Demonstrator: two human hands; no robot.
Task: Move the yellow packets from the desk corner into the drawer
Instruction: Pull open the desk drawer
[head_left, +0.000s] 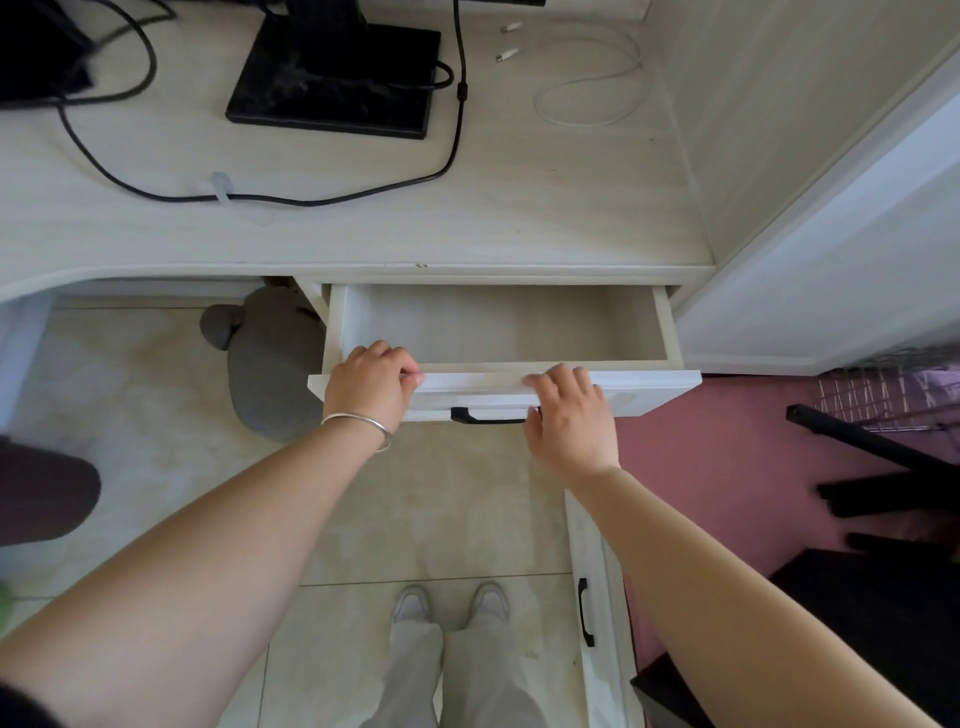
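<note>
The white drawer (670, 327) under the desk top (519, 218) is pulled out, and the part of its inside that shows is bare. My left hand (371, 382), with a silver bangle on the wrist, curls its fingers over the top edge of the drawer front (649, 389) near the left end. My right hand (569, 415) lies on the same front, fingers over the top edge and thumb by the right end of the black handle (483, 417). No yellow packets are in view.
On the desk stand a black monitor base (332, 78), a black cable (452, 156) and a white cable (597, 98). A grey soft object (270, 364) lies under the desk. A lower white door (584, 613) stands ajar below. Dark furniture legs (872, 467) are at the right.
</note>
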